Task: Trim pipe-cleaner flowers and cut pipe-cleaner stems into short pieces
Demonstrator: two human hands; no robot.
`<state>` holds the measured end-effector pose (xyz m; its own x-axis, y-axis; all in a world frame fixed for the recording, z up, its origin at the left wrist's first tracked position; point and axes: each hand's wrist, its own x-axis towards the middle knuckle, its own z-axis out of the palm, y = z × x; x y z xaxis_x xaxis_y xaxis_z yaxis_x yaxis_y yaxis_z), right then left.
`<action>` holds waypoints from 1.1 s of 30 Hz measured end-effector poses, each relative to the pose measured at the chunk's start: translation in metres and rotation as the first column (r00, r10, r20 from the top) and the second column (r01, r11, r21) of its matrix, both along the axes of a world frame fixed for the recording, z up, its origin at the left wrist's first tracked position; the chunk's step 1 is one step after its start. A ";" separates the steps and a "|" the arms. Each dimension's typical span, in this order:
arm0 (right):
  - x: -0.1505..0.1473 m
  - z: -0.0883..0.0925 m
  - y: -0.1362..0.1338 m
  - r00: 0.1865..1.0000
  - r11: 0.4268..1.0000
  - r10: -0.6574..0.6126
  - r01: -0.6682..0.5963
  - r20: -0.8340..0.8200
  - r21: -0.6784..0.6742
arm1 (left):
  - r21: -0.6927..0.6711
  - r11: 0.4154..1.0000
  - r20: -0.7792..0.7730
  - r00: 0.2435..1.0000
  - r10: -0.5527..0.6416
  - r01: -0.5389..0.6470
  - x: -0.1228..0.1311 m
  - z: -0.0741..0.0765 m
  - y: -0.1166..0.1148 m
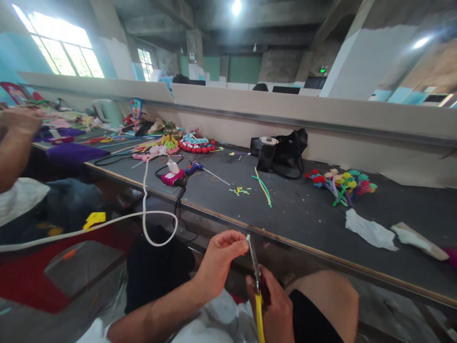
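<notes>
My left hand (222, 259) pinches a tiny light green piece (248, 237) between thumb and fingertips, in front of the table's edge. My right hand (274, 307) is closed around scissors (259, 314) with yellow handles. The blades point up, their tips right beside the green piece; whether they touch it, I cannot tell. On the table beyond lie a small pile of cut green and yellow bits (240, 191) and a few long yellow and green strips (263, 188).
A bunch of colourful craft flowers (342, 183), white paper (369, 229) and a black bag (291, 147) lie on the dark table (296, 209). Left are a glue gun (194, 167), a magenta power adapter (173, 177) and a looping white cable (144, 190). Another person's arm (16, 143) is at far left.
</notes>
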<state>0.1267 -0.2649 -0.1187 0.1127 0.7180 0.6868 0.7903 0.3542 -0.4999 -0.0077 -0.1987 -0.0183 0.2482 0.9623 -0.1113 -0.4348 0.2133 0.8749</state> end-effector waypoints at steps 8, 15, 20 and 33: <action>0.003 0.000 -0.002 0.999 0.999 0.021 -0.022 -0.026 -0.045 | 0.004 1.000 -0.037 0.999 0.028 -0.028 -0.001 -0.002 0.001; 0.002 0.001 -0.005 0.995 0.991 0.040 -0.052 -0.091 -0.127 | 0.005 1.000 -0.058 0.998 0.026 -0.026 -0.001 0.000 0.000; -0.005 -0.001 -0.007 0.971 0.979 -0.015 -0.034 -0.239 -0.199 | -0.007 1.000 -0.041 0.999 0.021 -0.021 -0.001 0.000 0.000; 0.013 0.032 0.006 0.942 0.962 0.011 -0.102 -0.336 -0.253 | -0.149 0.950 0.026 0.961 -0.274 0.275 -0.009 -0.006 0.004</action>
